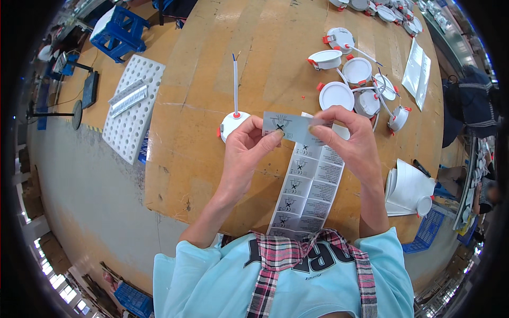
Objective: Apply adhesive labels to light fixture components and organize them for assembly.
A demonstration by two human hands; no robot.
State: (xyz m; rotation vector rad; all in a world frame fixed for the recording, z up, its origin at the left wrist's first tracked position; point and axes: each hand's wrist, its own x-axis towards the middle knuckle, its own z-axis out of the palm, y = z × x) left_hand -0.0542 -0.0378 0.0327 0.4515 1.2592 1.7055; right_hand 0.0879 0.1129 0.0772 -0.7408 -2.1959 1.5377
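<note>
A silver-grey label (pixel 297 123) with a black printed drawing is stretched level between my two hands. My left hand (pixel 245 151) pinches its left end between thumb and fingers. Its right end is gripped by the thumb and fingers of my right hand (pixel 354 140). Below it, a long strip of labels (pixel 307 185) runs down the table toward my body, its top partly covered by my right hand. Just beyond my left hand lies a round white downlight (pixel 229 124) with a red clip. A white cable stands up from it, ending in bare-tipped wires.
More white downlights (pixel 336 96) lie in a group at the right, with another pile (pixel 387 13) farther back. A clear plastic sleeve (pixel 416 71), white sheets (pixel 408 185) and a black pen (pixel 421 168) are on the right. Left stand a perforated white board (pixel 130 119) and a blue stool (pixel 119 34).
</note>
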